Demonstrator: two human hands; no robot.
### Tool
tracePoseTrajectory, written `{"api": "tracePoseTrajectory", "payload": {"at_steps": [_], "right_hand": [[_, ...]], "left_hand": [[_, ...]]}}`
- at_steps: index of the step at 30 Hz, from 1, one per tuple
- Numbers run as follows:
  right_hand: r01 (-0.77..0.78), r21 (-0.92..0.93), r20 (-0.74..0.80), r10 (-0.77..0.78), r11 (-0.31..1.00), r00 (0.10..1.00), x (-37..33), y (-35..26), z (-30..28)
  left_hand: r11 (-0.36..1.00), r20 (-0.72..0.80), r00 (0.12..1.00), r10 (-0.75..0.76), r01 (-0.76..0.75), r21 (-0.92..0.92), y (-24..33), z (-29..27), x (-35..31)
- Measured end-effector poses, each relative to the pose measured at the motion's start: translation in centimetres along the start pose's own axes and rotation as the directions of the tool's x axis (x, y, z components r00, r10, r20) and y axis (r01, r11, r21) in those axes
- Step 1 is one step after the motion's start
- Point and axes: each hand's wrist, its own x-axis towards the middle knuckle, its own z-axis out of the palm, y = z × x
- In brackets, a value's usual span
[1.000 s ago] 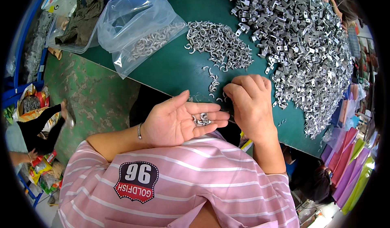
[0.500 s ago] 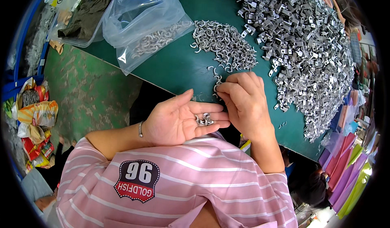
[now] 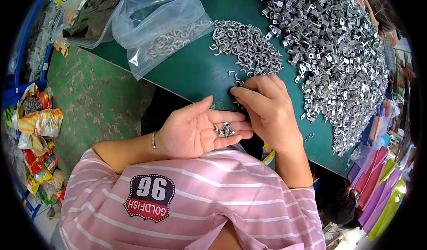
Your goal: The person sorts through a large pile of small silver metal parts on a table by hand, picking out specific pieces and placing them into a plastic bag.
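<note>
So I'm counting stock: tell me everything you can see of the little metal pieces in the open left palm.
The small metal hooks are a few silvery, curved wire-like pieces, shiny like steel, lying in a loose cluster on the fingers of the upturned left hand. The right hand fingertips sit right beside them. Their exact count is unclear.

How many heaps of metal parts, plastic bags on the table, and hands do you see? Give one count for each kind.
Heaps of metal parts: 2 (small hooks, flat brackets)
Plastic bags: 2 (clear bag, bag of dark cloth)
Hands: 2 (left hand, right hand)
Total: 6

Silver metal hooks (image 3: pixel 224 130) — dark green table (image 3: pixel 195 72) — pink, white-striped shirt (image 3: pixel 213 196).
</note>
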Motion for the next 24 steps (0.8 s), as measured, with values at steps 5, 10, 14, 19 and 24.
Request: {"api": "tracePoseTrajectory", "payload": {"at_steps": [5,10,14,19,24], "right_hand": [[-0.002,-0.108,-0.015,0.000,0.994,1.000,0.4,-0.1,-0.1],[-0.142,0.139,-0.192,0.167,0.980,0.967,-0.7,0.0,-0.8],[-0.069,0.360,-0.017,0.081,0.930,0.997,-0.6,-0.4,-2.2],[-0.053,0.071,-0.075,0.059,0.996,0.995,0.5,-0.7,-1.0],[-0.110,-0.114,-0.181,0.088,0.987,0.980,1.9,0.1,1.6]], "left_hand": [[1.000,-0.015,1.000,-0.002,0.002,0.019,0.1,0.1,0.0],[1.000,-0.007,1.000,-0.017,0.017,0.003,0.1,-0.4,0.0],[1.000,-0.021,1.000,-0.008,0.008,0.015,0.0,-0.2,0.0],[1.000,-0.007,1.000,-0.015,0.015,0.019,0.1,0.0,0.1],[1.000,0.008,1.000,-0.016,0.016,0.008,0.2,0.0,0.1]]}}
